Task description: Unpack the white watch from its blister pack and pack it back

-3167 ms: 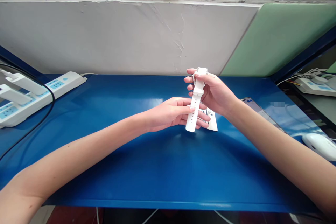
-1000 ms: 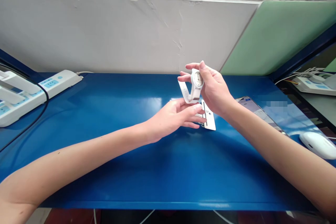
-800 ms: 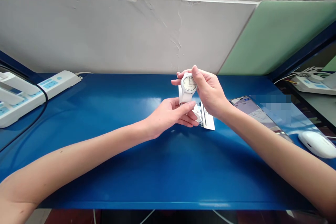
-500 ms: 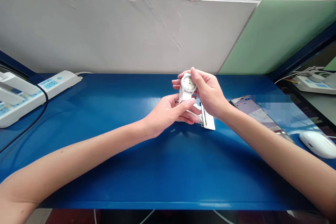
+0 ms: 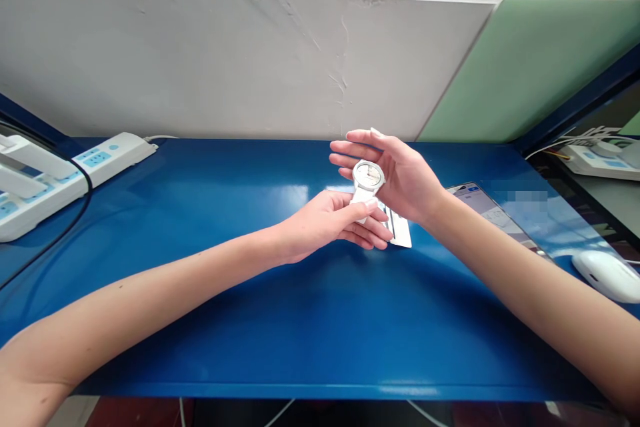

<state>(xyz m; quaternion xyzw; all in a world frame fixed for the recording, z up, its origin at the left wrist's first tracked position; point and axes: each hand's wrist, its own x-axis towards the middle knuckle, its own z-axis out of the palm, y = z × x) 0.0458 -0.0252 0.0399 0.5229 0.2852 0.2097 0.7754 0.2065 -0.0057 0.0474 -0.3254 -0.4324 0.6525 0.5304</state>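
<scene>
A white wristwatch [image 5: 369, 175] with a round pale dial is above the blue table. My left hand [image 5: 333, 219] pinches its white strap between thumb and fingers, just below the dial. Behind and to the right of the dial is my right hand [image 5: 395, 170], its fingers stretched out to the left and its palm beside the watch. Under the hands a white card-like piece [image 5: 401, 231] with a dark strip lies on the table, partly covered by my left fingers.
On the blue table [image 5: 280, 333], a white power strip [image 5: 95, 163] with a black cable lies at the left. A phone [image 5: 493, 213] and a white mouse [image 5: 606, 275] are at the right, near my right forearm. A wall [image 5: 225, 67] rises behind.
The fingers of my right hand have opened and come off the watch. The watch has moved slightly right and down with my left hand, its dial now tilted flatter.
</scene>
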